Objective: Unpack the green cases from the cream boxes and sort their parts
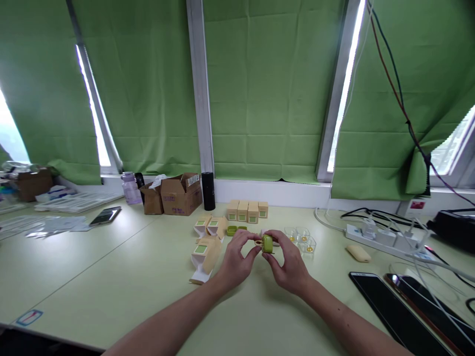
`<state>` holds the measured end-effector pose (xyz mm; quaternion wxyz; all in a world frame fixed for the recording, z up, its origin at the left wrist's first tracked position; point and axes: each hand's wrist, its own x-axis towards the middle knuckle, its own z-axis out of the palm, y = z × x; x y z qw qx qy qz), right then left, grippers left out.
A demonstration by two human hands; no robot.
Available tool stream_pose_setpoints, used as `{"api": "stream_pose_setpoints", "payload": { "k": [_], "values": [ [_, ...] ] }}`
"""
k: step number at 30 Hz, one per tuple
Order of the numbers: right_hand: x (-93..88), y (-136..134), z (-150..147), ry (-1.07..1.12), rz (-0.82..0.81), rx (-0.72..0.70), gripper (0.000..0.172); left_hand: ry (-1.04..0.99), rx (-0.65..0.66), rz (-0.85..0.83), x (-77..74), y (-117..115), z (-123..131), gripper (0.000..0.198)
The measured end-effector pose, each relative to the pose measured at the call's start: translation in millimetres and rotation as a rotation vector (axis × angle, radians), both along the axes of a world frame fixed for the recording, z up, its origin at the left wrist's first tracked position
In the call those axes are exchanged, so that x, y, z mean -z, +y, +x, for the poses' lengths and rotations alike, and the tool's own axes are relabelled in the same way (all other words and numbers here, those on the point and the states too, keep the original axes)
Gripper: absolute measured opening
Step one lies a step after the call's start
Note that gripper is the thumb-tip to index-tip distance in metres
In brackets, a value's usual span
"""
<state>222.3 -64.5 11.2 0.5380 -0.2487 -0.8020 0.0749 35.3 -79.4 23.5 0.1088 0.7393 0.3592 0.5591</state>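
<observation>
The forearms (178,321) and fingers (245,236) are bare.

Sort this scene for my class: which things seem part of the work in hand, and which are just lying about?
Likely part of the work:
green object, in the right hand
tan ring, in the left hand
second green piece
small tan boxes
clear cups

Likely lying about:
purple bottle
black cylinder
brown cartons
power strip
beige oval thing

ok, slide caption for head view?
Bare hands hold a small, rounded, glossy green object over a pale table, rectangular tan boxes beyond.
</observation>
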Motion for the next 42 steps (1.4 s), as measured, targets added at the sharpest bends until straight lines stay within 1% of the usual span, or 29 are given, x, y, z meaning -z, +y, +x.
{"api": "stream_pose_setpoints", "payload": {
  "k": [4,8,12,21,42],
  "values": [
    [0.1,1,0,-0.004,0.005,-0.014,0.044,-0.019,-0.015,-0.006,-1.4,-1,1,0.007],
    [-0.1,1,0,-0.013,-0.005,-0.029,0.045,-0.057,-0.003,-0.042,-1.6,-1,1,0.005],
    [1.1,0,0,-0.03,0.004,-0.03,0.046,-0.087,0.004,-0.086,0.4,1,0,0.006],
    [5.2,-1,-1,-0.051,0.026,-0.024,0.044,-0.098,0.007,-0.111,5.7,2,-1,0.008],
    [10.2,2,0,-0.071,0.078,-0.004,0.048,-0.148,0.063,-0.167,8.2,4,-1,0.007]
  ]
}}
